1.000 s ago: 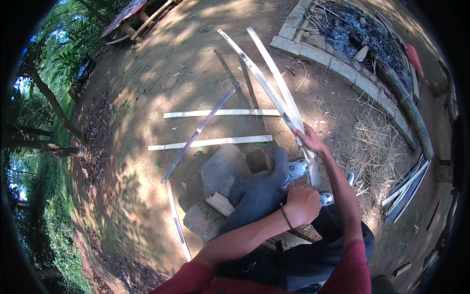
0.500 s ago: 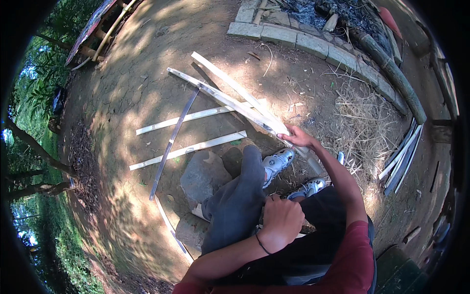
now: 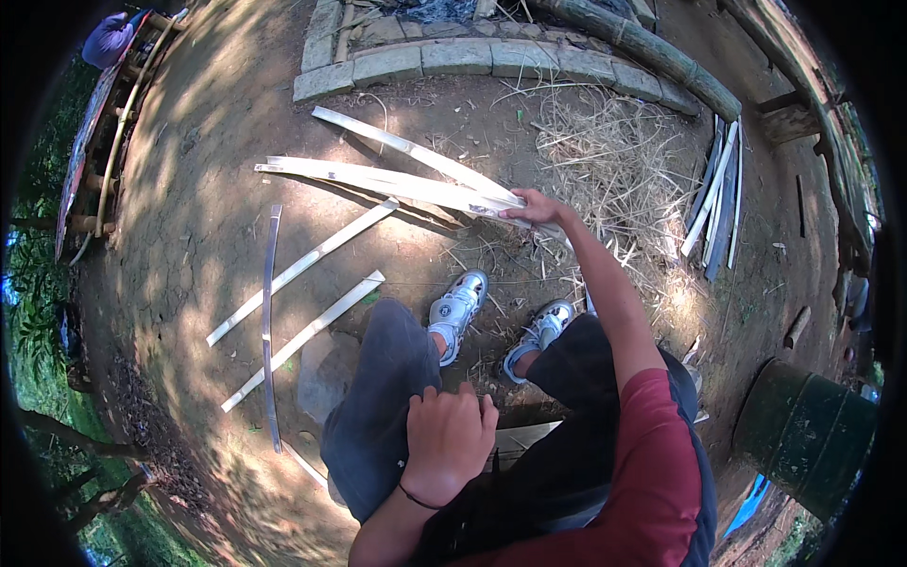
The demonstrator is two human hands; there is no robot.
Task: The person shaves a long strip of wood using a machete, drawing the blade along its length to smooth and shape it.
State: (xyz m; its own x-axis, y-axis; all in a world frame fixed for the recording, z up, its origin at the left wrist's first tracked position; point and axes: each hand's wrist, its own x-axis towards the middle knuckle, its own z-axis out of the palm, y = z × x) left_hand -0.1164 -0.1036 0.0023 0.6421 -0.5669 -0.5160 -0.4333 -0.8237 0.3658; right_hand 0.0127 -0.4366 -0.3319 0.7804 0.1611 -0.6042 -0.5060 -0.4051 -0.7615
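Observation:
My right hand (image 3: pixel 535 207), arm stretched forward, is closed round the ends of several long pale bamboo strips (image 3: pixel 378 177). They fan out to the left above the dirt, and one of them (image 3: pixel 411 148) angles away from the others. My left hand (image 3: pixel 450 442) holds nothing. It rests back-up by my left knee, its fingers loosely apart and partly foreshortened. On the ground left of my feet lie two pale strips (image 3: pixel 307 269) (image 3: pixel 302 340), crossed by a dark strip (image 3: pixel 268 326). Part of another pale strip (image 3: pixel 304 463) shows near my left leg.
A stone-edged fire pit (image 3: pixel 453 59) lies ahead, with a thick log (image 3: pixel 642 52) across its right side. Dry shavings (image 3: pixel 614 161) heap beyond my right hand. More strips (image 3: pixel 715 198) lie at the right, near a dark green drum (image 3: pixel 803 435). A flat stone (image 3: pixel 326 373) sits beside my left leg.
My view has swung to the right. The held strips have moved off the dark strip, which now lies apart from them. My left hand has shifted to my left knee, its fingers less curled.

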